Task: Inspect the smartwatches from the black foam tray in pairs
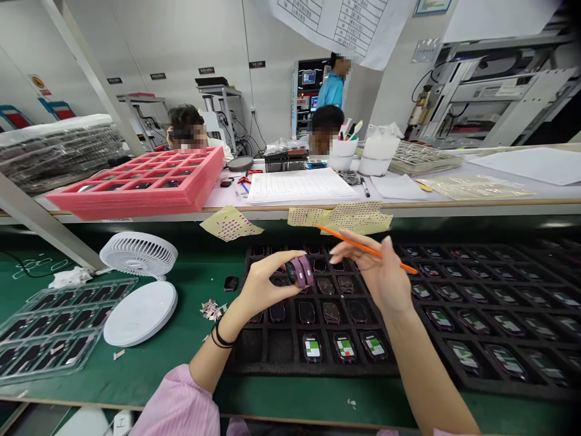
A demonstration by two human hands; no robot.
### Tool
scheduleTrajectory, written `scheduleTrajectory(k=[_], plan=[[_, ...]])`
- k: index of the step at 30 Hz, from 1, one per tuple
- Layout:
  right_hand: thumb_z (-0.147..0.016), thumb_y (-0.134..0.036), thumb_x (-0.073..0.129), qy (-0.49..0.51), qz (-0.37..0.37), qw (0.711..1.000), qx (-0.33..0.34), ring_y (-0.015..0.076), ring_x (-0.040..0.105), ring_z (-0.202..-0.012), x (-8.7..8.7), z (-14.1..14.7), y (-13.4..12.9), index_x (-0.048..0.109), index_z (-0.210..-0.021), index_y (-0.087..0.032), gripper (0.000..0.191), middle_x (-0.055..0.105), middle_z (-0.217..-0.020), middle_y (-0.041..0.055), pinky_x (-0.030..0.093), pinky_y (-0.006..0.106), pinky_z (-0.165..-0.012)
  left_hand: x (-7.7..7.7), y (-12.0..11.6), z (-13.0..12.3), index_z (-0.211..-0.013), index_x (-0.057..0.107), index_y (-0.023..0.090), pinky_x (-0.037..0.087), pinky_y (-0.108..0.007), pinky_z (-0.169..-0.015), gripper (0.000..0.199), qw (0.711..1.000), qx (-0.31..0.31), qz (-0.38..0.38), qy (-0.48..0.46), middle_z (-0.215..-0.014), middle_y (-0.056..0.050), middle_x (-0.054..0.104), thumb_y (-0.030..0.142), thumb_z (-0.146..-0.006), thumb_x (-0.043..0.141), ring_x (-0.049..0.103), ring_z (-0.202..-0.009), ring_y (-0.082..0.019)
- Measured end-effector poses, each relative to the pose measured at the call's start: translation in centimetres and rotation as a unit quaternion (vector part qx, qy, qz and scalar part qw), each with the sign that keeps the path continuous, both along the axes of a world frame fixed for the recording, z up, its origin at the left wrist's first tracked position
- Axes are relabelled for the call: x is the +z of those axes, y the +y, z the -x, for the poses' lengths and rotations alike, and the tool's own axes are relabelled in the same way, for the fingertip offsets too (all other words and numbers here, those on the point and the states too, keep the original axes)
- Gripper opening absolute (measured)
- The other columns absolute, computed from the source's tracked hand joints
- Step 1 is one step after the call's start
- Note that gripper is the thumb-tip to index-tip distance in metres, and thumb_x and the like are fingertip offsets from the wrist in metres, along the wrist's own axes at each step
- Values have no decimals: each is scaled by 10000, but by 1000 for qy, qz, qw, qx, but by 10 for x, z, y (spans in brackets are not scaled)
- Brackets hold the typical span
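My left hand (259, 280) pinches a pair of purple watch cases (303, 271) side by side between thumb and fingers, edges up. My right hand (388, 283), to the right of them, is closed on a thin orange stick (358, 244), whose tip points up and left, apart from the cases. Below both hands lies a black foam tray (290, 367) with watch cases in its compartments. In its front row, several watch faces (312, 347) carry green-and-white stickers; two compartments at the front left hold nothing.
Another black tray (485, 389) of watches lies to the right. On the left stand a white fan (140, 315) and a clear tray (68, 330) of dark parts. A single watch case (230, 283) and paper scraps (212, 310) lie nearby. Yellow sticker sheets (231, 223) hang from the shelf (254, 212).
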State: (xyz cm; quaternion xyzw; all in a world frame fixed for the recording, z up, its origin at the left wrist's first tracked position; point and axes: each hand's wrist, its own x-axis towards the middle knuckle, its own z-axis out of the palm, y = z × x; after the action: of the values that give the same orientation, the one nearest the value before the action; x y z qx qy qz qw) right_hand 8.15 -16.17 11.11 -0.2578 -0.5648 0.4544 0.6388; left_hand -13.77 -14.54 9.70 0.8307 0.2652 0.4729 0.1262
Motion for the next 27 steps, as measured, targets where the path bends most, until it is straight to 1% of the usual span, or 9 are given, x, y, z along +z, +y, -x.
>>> scheduleTrajectory(k=[1, 3, 4, 6, 11, 15, 22, 27], plan=[[-947, -535, 379, 2, -31, 999, -18, 194, 674, -627, 2, -2, -4, 762, -972, -234, 488, 741, -746, 53, 552, 370, -658, 0, -1, 0, -1182, 607, 191, 568, -284, -790, 454, 1000, 3, 18, -1, -1142, -90, 693, 170, -741, 712, 672, -991, -208], [-960, -465, 398, 2, -81, 996, -30, 173, 617, -488, 3, -2, -13, 787, -794, -221, 489, 707, -605, 51, 506, 331, -500, 0, -2, 0, -1180, 610, 186, 572, -252, -738, 469, 999, 10, 37, -6, -1101, -77, 711, 159, -725, 719, 684, -939, -194], [-964, -428, 408, 1, -100, 994, -34, 166, 594, -446, 3, -1, -17, 786, -739, -217, 489, 692, -562, 51, 478, 318, -451, 0, -3, 0, -1178, 611, 185, 573, -249, -737, 476, 999, 12, 40, -8, -1106, -76, 710, 153, -716, 724, 684, -935, -192], [-966, -374, 425, -8, -125, 991, -41, 165, 580, -421, 1, 2, -23, 785, -707, -209, 473, 686, -539, 54, 445, 305, -407, 0, -4, -1, -1177, 611, 185, 574, -246, -737, 488, 999, 13, 44, -9, -1111, -72, 709, 141, -706, 728, 685, -924, -186], [-980, -325, 406, -41, -143, 987, -61, 155, 589, -448, -2, 9, -25, 784, -722, -199, 475, 692, -564, 53, 451, 299, -431, 0, -5, -3, -1182, 608, 181, 581, -235, -719, 495, 999, 9, 40, -9, -1118, -72, 708, 127, -703, 723, 684, -936, -185], [-981, -305, 406, -43, -149, 985, -79, 147, 586, -460, -2, 8, -25, 781, -722, -200, 468, 690, -569, 46, 439, 288, -431, 0, -7, -4, -1186, 607, 182, 587, -238, -712, 495, 999, 9, 43, -2, -1118, -76, 708, 137, -708, 727, 686, -931, -188], [-987, -292, 394, -50, -154, 983, -85, 141, 576, -457, -2, 5, -27, 773, -720, -202, 473, 681, -565, 37, 429, 289, -438, 0, -7, -4, -1186, 608, 177, 587, -233, -697, 508, 999, 7, 41, -3, -1113, -78, 710, 127, -696, 733, 691, -915, -189], [-993, -274, 385, -79, -149, 981, -96, 133, 583, -482, -3, 7, -32, 771, -756, -210, 457, 674, -578, 27, 442, 279, -454, -4, -6, -4, -1194, 610, 186, 591, -246, -716, 511, 1000, 20, 9, -4, -1092, -67, 719, 135, -698, 723, 705, -854, -179]])
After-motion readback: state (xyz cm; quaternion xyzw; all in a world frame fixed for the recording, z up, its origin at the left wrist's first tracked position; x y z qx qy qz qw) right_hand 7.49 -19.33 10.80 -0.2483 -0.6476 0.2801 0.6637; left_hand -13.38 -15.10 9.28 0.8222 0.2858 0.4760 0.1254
